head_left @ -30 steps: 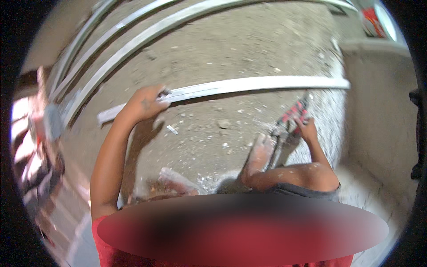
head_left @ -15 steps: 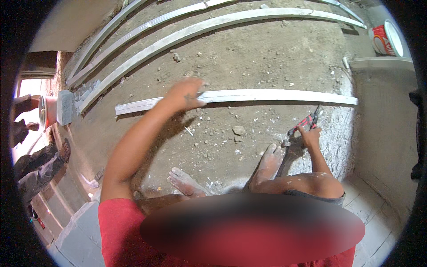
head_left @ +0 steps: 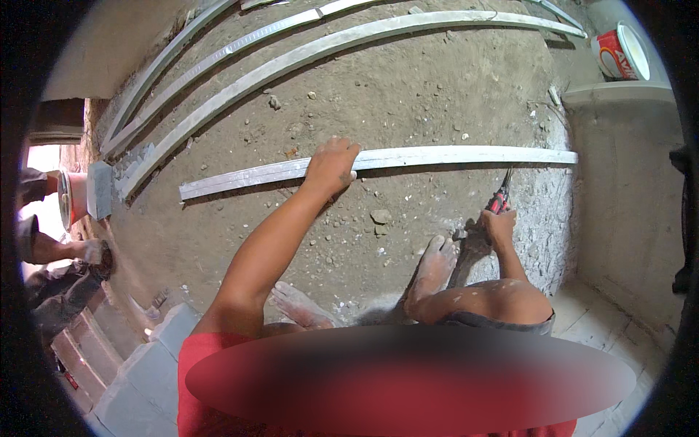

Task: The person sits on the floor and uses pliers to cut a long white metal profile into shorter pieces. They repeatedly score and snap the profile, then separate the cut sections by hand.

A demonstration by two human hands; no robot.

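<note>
head view: the left hand (head_left: 333, 166) is set across a long, pale bar (head_left: 459, 156) a little left of the bar's middle. its fingers lie close together over the far edge and its thumb sits at the near edge, so the hand is closed on the bar. the bar lies on a dusty earthen floor (head_left: 408, 95) and crosses the view from left to right; its right end is next to a grey wall (head_left: 619, 160).

the right hand (head_left: 499, 224) is wrapped around a red-and-black hand tool (head_left: 498, 201), fingers clamped on the handle. the tool's dark, narrow tip points away from the person and is near the bar's lower edge, toward its right end. whether the tip touches the bar cannot be told.

further observations: 2 bare feet (head_left: 437, 262), coated with pale dust, are planted on the near side of the bar. small stones (head_left: 380, 216) are scattered between the feet and the bar. beyond it lie more long bars (head_left: 291, 64), roughly side by side. a red-and-white bucket (head_left: 619, 54) is at upper right. at the left rim, a co-worker's legs (head_left: 62, 284) are partly visible near a grey block (head_left: 100, 189).
</note>
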